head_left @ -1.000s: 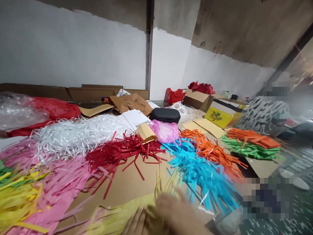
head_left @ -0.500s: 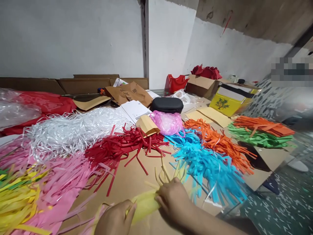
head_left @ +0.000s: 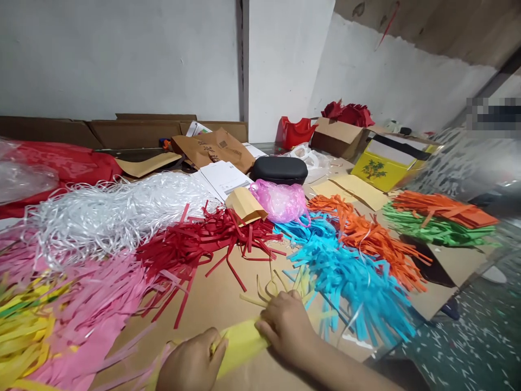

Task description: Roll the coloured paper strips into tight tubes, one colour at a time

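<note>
A sheet of yellow tissue paper, cut into fringe strips at its far end, is stretched between my two hands over the brown cardboard. My left hand is closed on its near left end, thumb on top. Around the right part of the sheet my right hand is closed, and the loose yellow strips fan out beyond its knuckles. Blue paper fringe lies just right of that hand. Dark red fringe lies past both hands. Pink fringe spreads to the left of my left hand.
White shiny strands are heaped at the left, with yellow strips nearer. Orange fringe lies beyond the blue. Farther back are a pink plastic bag, a black case and a yellow box. A blurred person stands at far right.
The view has shifted slightly. Both hands keep hold of the yellow tissue paper in nearly the same place, and the strips beyond my right hand are spread a little differently.
</note>
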Motion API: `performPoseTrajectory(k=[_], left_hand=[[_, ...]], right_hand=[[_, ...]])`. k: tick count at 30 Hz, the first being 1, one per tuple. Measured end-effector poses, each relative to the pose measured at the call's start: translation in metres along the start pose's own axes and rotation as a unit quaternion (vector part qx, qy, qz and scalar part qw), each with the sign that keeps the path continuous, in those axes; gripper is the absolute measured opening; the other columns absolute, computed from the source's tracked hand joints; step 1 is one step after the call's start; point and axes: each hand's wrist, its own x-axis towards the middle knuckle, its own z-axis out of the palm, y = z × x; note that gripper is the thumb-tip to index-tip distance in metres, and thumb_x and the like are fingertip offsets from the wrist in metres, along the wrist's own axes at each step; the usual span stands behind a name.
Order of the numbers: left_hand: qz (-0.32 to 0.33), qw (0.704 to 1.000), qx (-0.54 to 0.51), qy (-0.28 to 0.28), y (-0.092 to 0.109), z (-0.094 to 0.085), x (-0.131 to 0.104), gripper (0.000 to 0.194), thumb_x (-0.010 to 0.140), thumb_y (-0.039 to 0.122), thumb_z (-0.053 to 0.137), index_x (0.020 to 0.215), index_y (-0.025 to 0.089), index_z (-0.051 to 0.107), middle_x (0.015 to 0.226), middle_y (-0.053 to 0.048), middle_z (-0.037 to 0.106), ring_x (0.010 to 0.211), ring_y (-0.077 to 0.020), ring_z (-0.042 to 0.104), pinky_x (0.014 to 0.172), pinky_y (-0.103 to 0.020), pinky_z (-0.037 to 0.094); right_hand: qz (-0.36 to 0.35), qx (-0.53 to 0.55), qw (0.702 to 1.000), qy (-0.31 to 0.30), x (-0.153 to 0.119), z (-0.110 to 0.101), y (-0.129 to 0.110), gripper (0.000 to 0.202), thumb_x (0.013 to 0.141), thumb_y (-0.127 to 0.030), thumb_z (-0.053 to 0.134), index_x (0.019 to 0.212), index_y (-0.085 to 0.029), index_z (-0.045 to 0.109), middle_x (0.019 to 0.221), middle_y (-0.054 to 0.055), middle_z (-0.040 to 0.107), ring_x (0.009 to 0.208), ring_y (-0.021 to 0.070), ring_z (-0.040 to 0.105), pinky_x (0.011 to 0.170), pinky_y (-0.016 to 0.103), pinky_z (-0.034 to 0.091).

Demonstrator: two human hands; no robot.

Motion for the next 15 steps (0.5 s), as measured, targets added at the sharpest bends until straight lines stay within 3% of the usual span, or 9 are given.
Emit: performPoseTrajectory(k=[2,4,6,8,10,12,15], left_hand=[[0.029,0.998,-0.003,0.055,-0.004,0.009,0.003,0.034,0.100,0.035,0.036,0.091,0.024,0.067,0.090,-0.005,0.079,0.089,-0.0288,0.074,0.075,-0.040,0.043],[0.092,0.983,0.011,0.161,-0.007,0.018,0.005,0.024,0.097,0.029,0.046,0.101,0.026,0.070,0.104,-0.006,0.077,0.100,-0.0268,0.071,0.085,-0.040,0.043],[0.169,0.958,0.037,0.229,-0.008,0.023,0.005,0.026,0.092,0.015,0.052,0.100,0.029,0.072,0.109,-0.003,0.075,0.105,-0.0244,0.066,0.091,-0.040,0.040],[0.225,0.947,0.058,0.223,-0.006,0.021,0.002,0.033,0.087,0.005,0.051,0.092,0.030,0.073,0.101,0.001,0.075,0.099,-0.0221,0.065,0.090,-0.040,0.039],[0.251,0.948,0.063,0.188,-0.002,0.017,-0.004,0.029,0.083,0.006,0.055,0.090,0.028,0.073,0.096,0.002,0.075,0.095,-0.0218,0.064,0.094,-0.042,0.037],[0.249,0.949,0.082,0.175,0.003,0.012,-0.011,0.021,0.081,0.019,0.062,0.097,0.024,0.075,0.098,-0.003,0.076,0.100,-0.0258,0.063,0.104,-0.048,0.033],[0.221,0.950,0.113,0.187,0.011,0.012,-0.016,0.028,0.080,0.031,0.064,0.102,0.018,0.076,0.100,-0.010,0.076,0.104,-0.0308,0.063,0.110,-0.055,0.025]], right_hand=[[0.008,0.003,1.000,0.011,0.001,0.000,0.000,0.020,0.090,-0.030,0.070,0.074,-0.020,0.064,0.081,0.002,0.069,0.083,0.0192,0.055,0.078,0.036,0.027],[0.012,-0.010,0.997,0.071,-0.001,-0.004,-0.001,0.012,0.089,-0.030,0.071,0.085,-0.020,0.067,0.092,0.004,0.071,0.091,0.0226,0.058,0.083,0.039,0.029],[-0.044,-0.030,0.992,0.118,-0.007,-0.011,0.000,0.015,0.091,-0.030,0.068,0.102,-0.021,0.067,0.112,0.008,0.071,0.108,0.0269,0.057,0.094,0.043,0.028],[-0.155,-0.046,0.982,0.096,-0.014,-0.020,0.002,0.024,0.094,-0.036,0.067,0.113,-0.021,0.065,0.127,0.009,0.067,0.124,0.0287,0.051,0.104,0.047,0.024],[-0.250,-0.057,0.966,0.043,-0.018,-0.026,0.006,0.022,0.098,-0.038,0.064,0.110,-0.020,0.064,0.126,0.007,0.068,0.129,0.0266,0.049,0.107,0.046,0.024],[-0.276,-0.064,0.958,0.039,-0.018,-0.029,0.010,0.013,0.103,-0.030,0.057,0.101,-0.020,0.065,0.119,0.005,0.072,0.128,0.0238,0.050,0.105,0.044,0.027],[-0.248,-0.041,0.966,0.051,-0.011,-0.032,0.010,0.010,0.103,-0.022,0.056,0.102,-0.020,0.066,0.114,0.003,0.073,0.122,0.0221,0.054,0.100,0.040,0.031]])
